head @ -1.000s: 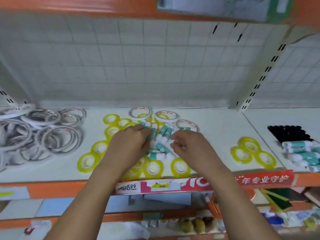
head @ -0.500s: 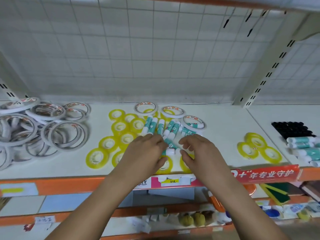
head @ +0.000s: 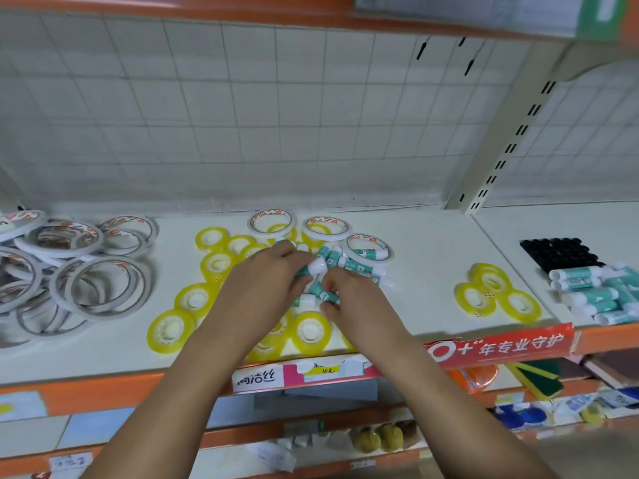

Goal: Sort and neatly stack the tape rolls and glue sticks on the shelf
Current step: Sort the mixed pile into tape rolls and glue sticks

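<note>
In the middle of the white shelf (head: 432, 257): a loose heap of teal glue sticks (head: 358, 269), lying crosswise over each other.

Left hand (head: 266, 281): rests over the left part of the heap and grips a capped stick (head: 313, 269), fingers curled round it, white cap pointing right.

Right hand (head: 356, 300): just beside, knuckles up, fingertips bent in on a second stick (head: 321, 294) at the front of the heap. Both hands almost touching.

Around and partly under the heap: yellow tape rolls (head: 171, 328), lying flat, some hidden by the forearms.

Behind the heap: three white tape rings (head: 272, 221), the right one with a glue stick inside it.

Far left: a tangled pile of thin rings (head: 86, 281).

To the right, well apart: three more yellow rolls (head: 491, 295). Past the shelf joint, a block of black caps (head: 560, 254) and a small stack of sticks (head: 594, 295).

On the front edge: a red label strip (head: 501, 347).

At the back: a white wire grid (head: 242, 115).
</note>
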Demonstrator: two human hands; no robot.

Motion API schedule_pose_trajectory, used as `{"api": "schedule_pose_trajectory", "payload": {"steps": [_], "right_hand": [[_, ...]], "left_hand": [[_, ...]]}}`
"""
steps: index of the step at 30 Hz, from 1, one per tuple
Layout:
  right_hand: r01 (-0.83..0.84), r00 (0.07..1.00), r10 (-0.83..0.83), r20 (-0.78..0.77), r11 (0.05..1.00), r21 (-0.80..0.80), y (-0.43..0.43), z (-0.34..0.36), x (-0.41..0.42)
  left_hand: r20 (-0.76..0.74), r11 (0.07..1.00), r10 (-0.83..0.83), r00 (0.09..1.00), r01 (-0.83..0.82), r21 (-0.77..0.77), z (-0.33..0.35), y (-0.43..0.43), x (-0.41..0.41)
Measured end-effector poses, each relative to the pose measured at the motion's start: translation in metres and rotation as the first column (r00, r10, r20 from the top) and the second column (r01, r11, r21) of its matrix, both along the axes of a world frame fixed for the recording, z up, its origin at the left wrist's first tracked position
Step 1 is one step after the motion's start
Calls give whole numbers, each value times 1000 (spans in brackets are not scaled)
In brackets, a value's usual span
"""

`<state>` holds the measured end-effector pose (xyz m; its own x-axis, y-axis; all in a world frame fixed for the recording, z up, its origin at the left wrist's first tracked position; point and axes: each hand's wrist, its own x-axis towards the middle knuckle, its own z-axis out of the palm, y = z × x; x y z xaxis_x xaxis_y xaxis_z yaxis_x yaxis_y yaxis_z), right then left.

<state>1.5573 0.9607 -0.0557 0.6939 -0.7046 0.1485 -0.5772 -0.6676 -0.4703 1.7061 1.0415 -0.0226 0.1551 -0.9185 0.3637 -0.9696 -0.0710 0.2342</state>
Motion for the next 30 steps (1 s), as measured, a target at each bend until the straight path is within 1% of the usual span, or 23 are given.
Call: {"api": "schedule_pose_trajectory", "payload": {"steps": [3, 6, 9, 11, 15, 20, 26, 30], "right_hand": [[9, 1000, -9, 26, 1000, -14, -1, 1, -11], [89, 993, -85, 79, 995, -49, -8, 12, -40], [178, 970, -167, 177, 983, -50, -21, 25, -78], [245, 951, -229, 206, 968, -54, -31, 31, -106], [365, 914, -346, 210, 929, -58, -53, 31, -166], [462, 876, -434, 212, 880, -107, -85, 28, -248], [522, 845, -487, 223, 841, -144, -120, 29, -324], [556, 826, -523, 211, 819, -144, -145, 25, -358]], "left_hand": [[29, 1000, 11, 1000, -11, 14, 4, -1, -6], [8, 1000, 12, 1000, -12, -2, 10, -7, -20], [-14, 999, -42, 999, 42, -20, 16, -25, -45], [-16, 995, -99, 995, 98, -16, 17, -43, -68], [-29, 979, -204, 979, 204, -7, 16, -87, -126], [-47, 946, -323, 945, 324, 21, 14, -136, -202], [-58, 922, -377, 924, 380, 68, 13, -181, -277], [-78, 929, -352, 933, 359, 88, 11, -205, -311]]}}
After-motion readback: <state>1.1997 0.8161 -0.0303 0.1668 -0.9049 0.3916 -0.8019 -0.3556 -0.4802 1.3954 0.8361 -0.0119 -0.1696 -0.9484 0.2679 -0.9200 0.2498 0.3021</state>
